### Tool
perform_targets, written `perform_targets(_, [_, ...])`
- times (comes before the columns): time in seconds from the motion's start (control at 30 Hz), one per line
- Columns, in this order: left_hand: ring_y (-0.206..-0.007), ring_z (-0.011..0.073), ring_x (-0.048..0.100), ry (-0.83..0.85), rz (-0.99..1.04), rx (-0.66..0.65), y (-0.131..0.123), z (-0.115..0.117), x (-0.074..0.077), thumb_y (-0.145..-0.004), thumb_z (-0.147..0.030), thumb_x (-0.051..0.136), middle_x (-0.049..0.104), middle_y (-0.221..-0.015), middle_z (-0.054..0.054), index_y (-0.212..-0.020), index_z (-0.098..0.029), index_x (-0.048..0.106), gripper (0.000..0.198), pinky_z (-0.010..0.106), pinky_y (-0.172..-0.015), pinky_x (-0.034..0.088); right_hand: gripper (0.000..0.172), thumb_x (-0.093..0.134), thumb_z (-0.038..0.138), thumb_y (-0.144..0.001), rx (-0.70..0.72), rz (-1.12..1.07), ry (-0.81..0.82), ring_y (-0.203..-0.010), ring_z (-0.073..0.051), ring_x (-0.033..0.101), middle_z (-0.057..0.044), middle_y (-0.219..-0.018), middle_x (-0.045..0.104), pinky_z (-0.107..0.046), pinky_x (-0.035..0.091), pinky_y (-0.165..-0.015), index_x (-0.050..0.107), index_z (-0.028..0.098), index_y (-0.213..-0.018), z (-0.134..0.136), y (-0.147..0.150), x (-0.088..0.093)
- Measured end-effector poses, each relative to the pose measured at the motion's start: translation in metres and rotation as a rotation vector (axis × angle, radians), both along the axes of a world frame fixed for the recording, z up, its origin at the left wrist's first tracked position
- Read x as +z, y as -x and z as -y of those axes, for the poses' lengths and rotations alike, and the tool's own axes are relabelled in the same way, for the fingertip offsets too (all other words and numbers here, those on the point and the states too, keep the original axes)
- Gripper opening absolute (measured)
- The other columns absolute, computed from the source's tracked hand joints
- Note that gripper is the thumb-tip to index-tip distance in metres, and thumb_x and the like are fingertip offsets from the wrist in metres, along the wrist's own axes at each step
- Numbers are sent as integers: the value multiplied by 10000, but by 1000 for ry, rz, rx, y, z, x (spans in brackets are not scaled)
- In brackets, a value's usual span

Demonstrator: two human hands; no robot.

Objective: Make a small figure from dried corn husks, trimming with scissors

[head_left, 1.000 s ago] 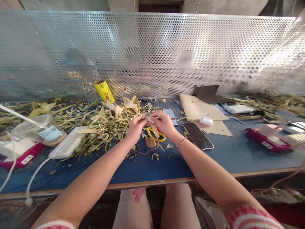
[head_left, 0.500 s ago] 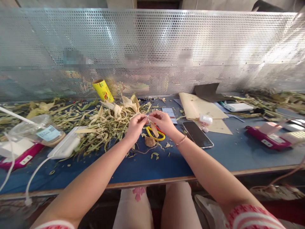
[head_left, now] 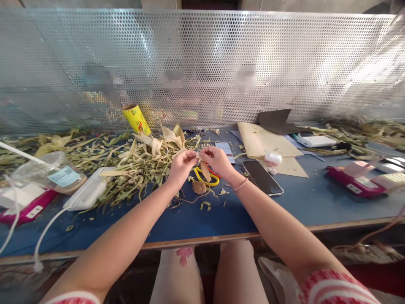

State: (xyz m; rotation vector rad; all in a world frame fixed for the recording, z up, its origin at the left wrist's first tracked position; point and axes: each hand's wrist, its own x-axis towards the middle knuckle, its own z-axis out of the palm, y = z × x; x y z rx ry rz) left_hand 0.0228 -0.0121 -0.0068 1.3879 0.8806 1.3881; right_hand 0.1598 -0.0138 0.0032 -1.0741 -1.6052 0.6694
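Observation:
My right hand (head_left: 218,160) is closed in a pinch on a dried leaf (head_left: 205,172), whose pale tan blade hangs down below the fingers. Close beside it, my left hand (head_left: 182,165) has thumb and fingertips drawn together near the leaf's upper end; what lies between them is too small to make out. Under the hands are yellow-handled scissors (head_left: 215,182), their blades hidden. A small ball of brown twine (head_left: 199,187) sits just in front of them, its loose end trailing on the blue table (head_left: 202,223).
Dried stalks and leaves (head_left: 133,169) are heaped at left, by a yellow tube (head_left: 136,119). A phone (head_left: 262,177), brown paper (head_left: 265,141) and a white earbud case (head_left: 273,158) lie right. A plastic cup (head_left: 60,173) and power bank (head_left: 90,190) stand left. Perforated metal screen (head_left: 202,50) behind.
My fingertips have drawn slightly apart, the left hand a little lower. The dried leaf still hangs from my right hand.

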Motion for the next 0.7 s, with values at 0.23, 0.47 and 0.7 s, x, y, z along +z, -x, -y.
perform_targets(0.23, [-726, 112, 588, -1, 22, 39, 0, -1, -3, -572, -201, 674, 634, -758, 17, -746, -150, 598, 196, 280, -743, 473, 132, 494, 293, -714, -37, -42, 31, -618, -127, 499, -2, -642, 552, -270, 415, -628, 517, 178, -653, 0, 4, -3])
perform_targets(0.47, [-682, 98, 566, -103, -44, 82, -1, 3, -4, -624, -209, 650, 604, -708, -3, -715, -163, 581, 123, 247, -699, 452, 132, 494, 307, -712, -77, -115, 38, -616, -137, 508, -9, -652, 563, -285, 423, -633, 500, 189, -654, 1, 9, -7])
perform_targets(0.7, [-706, 100, 570, -139, -9, 108, -2, 4, -6, -641, -210, 646, 614, -734, 5, -708, -164, 571, 111, 240, -707, 440, 131, 481, 308, -719, -139, -127, 5, -617, -135, 512, -16, -670, 571, -278, 425, -618, 499, 184, -679, 4, 13, -8])
